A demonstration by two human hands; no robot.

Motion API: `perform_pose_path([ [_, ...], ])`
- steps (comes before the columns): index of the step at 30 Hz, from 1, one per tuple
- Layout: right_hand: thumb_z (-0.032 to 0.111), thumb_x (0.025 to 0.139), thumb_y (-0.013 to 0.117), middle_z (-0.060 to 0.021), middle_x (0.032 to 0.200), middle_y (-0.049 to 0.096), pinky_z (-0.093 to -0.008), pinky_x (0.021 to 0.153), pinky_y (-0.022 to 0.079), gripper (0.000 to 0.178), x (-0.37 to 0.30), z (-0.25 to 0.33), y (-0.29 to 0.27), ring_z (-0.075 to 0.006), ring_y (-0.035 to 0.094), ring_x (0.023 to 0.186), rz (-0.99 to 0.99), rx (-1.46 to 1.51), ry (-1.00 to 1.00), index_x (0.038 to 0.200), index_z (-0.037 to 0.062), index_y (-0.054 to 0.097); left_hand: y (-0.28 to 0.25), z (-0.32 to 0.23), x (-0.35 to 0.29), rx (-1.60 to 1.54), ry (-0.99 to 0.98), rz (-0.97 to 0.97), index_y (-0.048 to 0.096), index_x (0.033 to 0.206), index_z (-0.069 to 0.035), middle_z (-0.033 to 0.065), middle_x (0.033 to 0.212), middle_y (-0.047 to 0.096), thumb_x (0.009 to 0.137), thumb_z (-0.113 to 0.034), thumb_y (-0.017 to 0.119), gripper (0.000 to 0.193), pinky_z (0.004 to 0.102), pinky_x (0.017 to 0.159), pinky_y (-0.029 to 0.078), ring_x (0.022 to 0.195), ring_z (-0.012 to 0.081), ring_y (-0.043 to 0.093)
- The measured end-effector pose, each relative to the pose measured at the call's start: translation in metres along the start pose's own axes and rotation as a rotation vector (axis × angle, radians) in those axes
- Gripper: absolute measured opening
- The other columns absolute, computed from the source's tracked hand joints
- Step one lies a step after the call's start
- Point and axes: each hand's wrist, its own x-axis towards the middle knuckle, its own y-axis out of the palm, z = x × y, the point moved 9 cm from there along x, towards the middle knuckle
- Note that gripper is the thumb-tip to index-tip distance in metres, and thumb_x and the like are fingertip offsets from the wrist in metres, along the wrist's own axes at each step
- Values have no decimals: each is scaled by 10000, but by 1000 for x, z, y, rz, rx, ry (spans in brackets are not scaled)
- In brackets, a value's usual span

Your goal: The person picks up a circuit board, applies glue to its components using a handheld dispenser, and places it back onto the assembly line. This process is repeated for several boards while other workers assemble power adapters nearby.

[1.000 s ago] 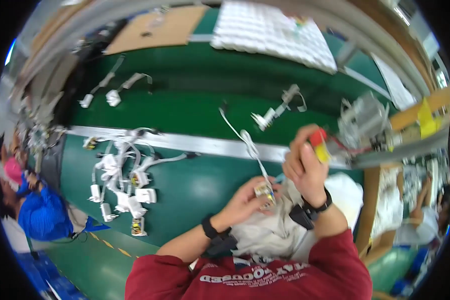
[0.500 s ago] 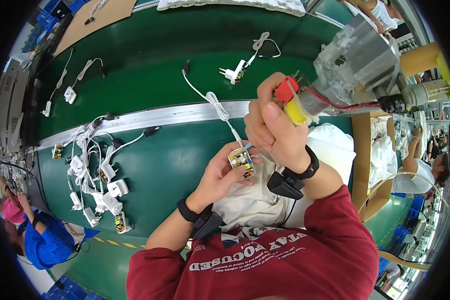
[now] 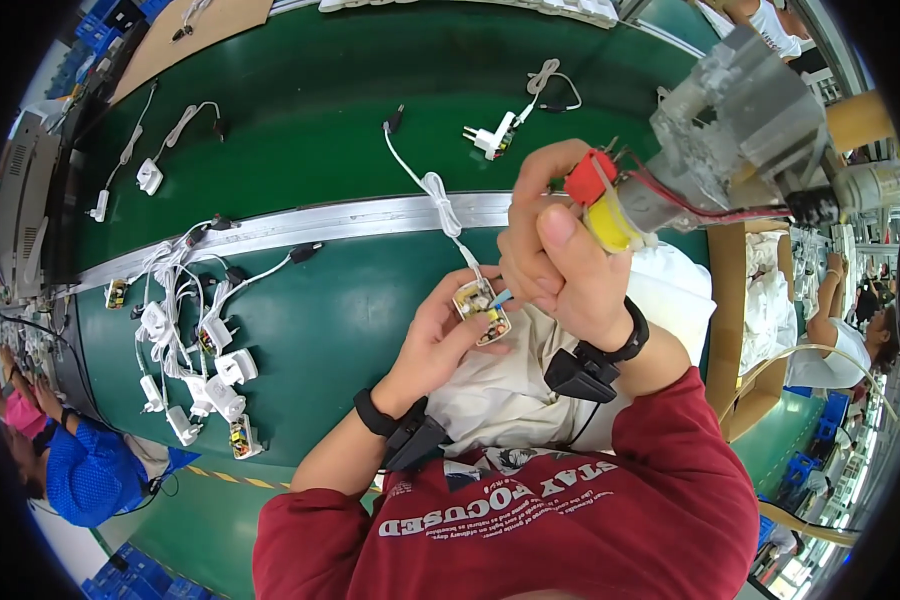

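My left hand [image 3: 438, 335] grips an opened white power adapter [image 3: 482, 312], its small circuit board facing up and the thumb on its lower edge. A white cable [image 3: 440, 205] runs from the adapter up over the metal rail. My right hand [image 3: 560, 250] is wrapped round the lower end of a dispenser-like hand tool [image 3: 740, 110]. That tool has a grey, smeared body, a red button [image 3: 592, 176] and a yellow collar [image 3: 613, 224]. A light-blue nozzle tip [image 3: 501, 298] shows below my right fingers, at the board; contact cannot be made out for certain.
White adapters with tangled cables [image 3: 185, 350] are heaped left on the green bench. Past the metal rail [image 3: 300, 233], more adapters lie on a green belt [image 3: 300, 110], one opened [image 3: 493, 136]. A cardboard box [image 3: 735, 330] with white bags stands right. A person in blue [image 3: 95, 475] sits left.
The nozzle tip has moved lower over the adapter's board, and my right hand with the tool has shifted slightly right. On the belt, the adapters appear farther right.
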Motion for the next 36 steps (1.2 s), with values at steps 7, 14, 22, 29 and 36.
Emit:
perform_pose_path([
  [7,332,924,548,7,485,353,-229,351,204,308,-8,-3,5,-54,266,363,48,-8,35,918,100,346,-10,-5,0,-78,13,-57,352,1345,-45,134,1256,509,888,-23,435,466,342,793,578,1156,226,532],
  [14,321,922,551,5,484,352,-230,351,196,303,-10,-4,11,-54,260,367,36,20,70,889,115,331,-9,-12,-5,-95,64,-56,352,1344,-46,139,1255,510,886,-39,416,463,327,765,583,1159,239,536],
  [22,322,923,543,6,482,347,-232,351,194,297,-9,-4,10,-54,258,366,25,56,82,899,111,336,-8,-15,-5,-110,78,-34,341,1351,-48,138,1266,507,892,-52,410,464,326,765,582,1178,243,524],
  [29,312,928,536,4,483,351,-229,349,214,289,-10,-1,12,-57,271,359,18,42,90,941,89,353,-6,-12,-4,-173,60,-29,319,1369,-45,130,1300,477,925,-101,411,457,350,821,566,1175,228,522],
  [36,321,918,558,-3,479,353,-230,343,232,312,-14,-8,20,-63,262,346,92,54,48,900,101,337,1,-8,-4,-312,56,78,284,1395,-40,121,1353,421,970,-230,400,479,422,922,510,1158,189,515],
])
